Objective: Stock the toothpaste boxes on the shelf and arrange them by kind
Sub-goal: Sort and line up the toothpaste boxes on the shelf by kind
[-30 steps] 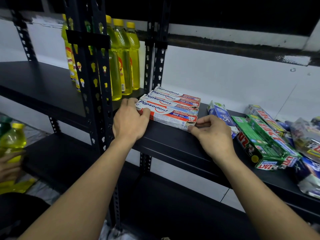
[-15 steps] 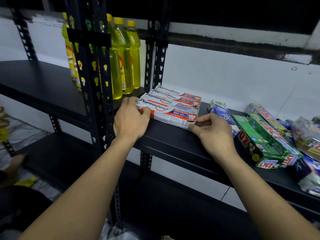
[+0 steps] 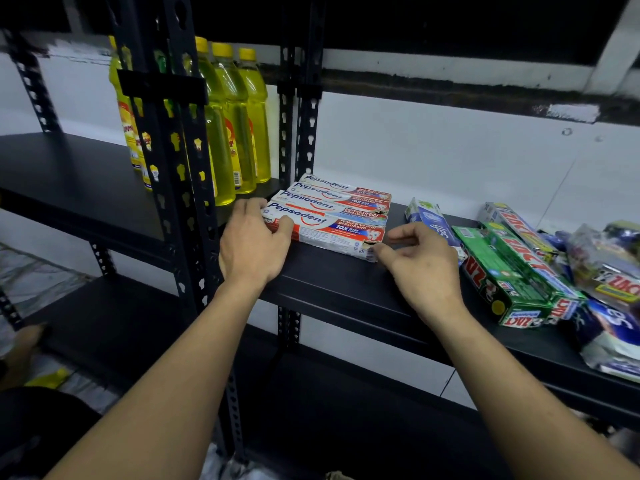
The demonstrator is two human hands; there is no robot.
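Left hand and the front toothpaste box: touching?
Touching. The head view shows the left hand with its thumb and fingers pressed against the left end of the front toothpaste box.

We found the Pepsodent boxes [image 3: 329,216] lying side by side on the shelf [image 3: 346,285], with the bottles [image 3: 235,126] behind and to their left. To their right lay a single box [image 3: 433,221], then the Zact boxes [image 3: 512,268], with pouches [image 3: 609,289] farthest right.
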